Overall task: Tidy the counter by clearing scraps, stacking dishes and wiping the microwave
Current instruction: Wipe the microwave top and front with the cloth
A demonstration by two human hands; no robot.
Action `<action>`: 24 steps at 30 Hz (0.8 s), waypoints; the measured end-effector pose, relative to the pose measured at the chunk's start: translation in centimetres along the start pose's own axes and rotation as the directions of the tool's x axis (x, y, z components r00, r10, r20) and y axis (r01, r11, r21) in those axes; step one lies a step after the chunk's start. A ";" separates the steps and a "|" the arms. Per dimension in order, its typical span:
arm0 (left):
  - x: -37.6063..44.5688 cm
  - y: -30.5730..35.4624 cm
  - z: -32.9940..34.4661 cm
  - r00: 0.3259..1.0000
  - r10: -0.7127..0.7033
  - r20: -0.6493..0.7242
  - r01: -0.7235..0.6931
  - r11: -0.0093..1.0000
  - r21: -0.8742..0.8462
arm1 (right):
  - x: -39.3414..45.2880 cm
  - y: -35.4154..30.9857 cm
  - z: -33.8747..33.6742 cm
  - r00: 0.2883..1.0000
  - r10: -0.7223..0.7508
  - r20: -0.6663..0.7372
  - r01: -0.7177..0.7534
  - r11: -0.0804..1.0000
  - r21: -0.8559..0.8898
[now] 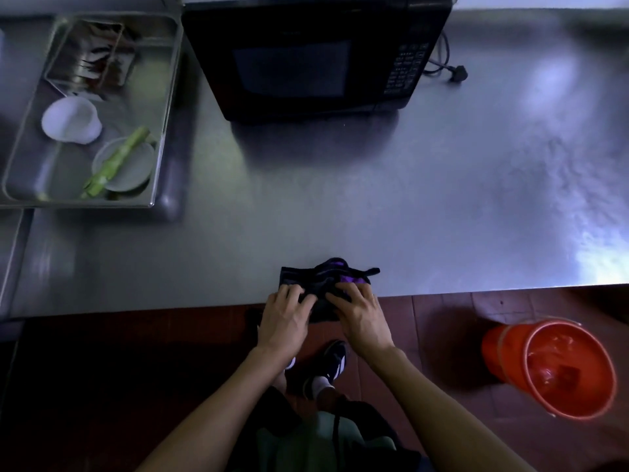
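Observation:
A dark cloth with a purple patch [325,272] lies bunched at the front edge of the steel counter [374,199]. My left hand [284,316] and my right hand [357,315] both rest on its near side, fingers curled into the fabric. A black microwave [306,56] stands at the back, door closed. At the left a steel tray [163,107] holds a white cup [71,119], a pale plate [131,172] and a green vegetable stalk [114,163] lying across the plate.
The microwave's cord and plug [456,71] lie on the counter to its right. An orange bucket [558,367] stands on the red tiled floor at the right, below the counter edge. My shoe [332,364] is under my hands.

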State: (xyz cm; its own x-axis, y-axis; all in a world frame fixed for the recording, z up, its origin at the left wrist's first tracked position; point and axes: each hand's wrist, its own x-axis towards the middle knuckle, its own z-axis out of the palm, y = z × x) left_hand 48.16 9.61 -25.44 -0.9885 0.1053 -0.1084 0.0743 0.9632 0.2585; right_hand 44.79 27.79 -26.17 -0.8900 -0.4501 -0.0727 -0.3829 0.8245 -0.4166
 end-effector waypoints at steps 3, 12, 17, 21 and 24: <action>-0.4 1.3 -0.4 1.000 -0.002 -0.004 0.001 0.999 -0.047 | -1.5 0.5 -0.4 1.000 0.002 -0.016 0.000 0.996 0.084; 3.3 2.4 -4.4 0.991 0.024 -0.134 -0.040 0.992 -0.118 | 0.9 1.0 -4.1 0.980 -0.005 -0.200 0.038 0.986 0.160; 7.5 1.5 -6.1 0.981 0.027 -0.191 -0.054 0.989 -0.139 | 5.2 1.6 -5.5 0.963 -0.016 -0.271 0.050 0.991 0.121; 12.1 -0.3 -6.8 0.972 0.026 -0.232 -0.067 0.984 -0.167 | 9.9 2.1 -6.4 0.953 -0.023 -0.301 0.048 0.996 0.074; 15.7 -2.4 -7.1 0.969 0.016 -0.248 -0.062 0.982 -0.180 | 14.0 2.3 -6.7 0.955 -0.023 -0.297 0.038 0.998 0.045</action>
State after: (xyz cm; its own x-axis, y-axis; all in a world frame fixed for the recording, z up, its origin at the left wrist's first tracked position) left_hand 31.54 7.24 -20.93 -0.9890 0.0558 0.1369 0.1104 0.8946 0.4331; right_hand 29.81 25.75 -22.07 -0.9144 -0.3465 0.2094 -0.4049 0.7907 -0.4591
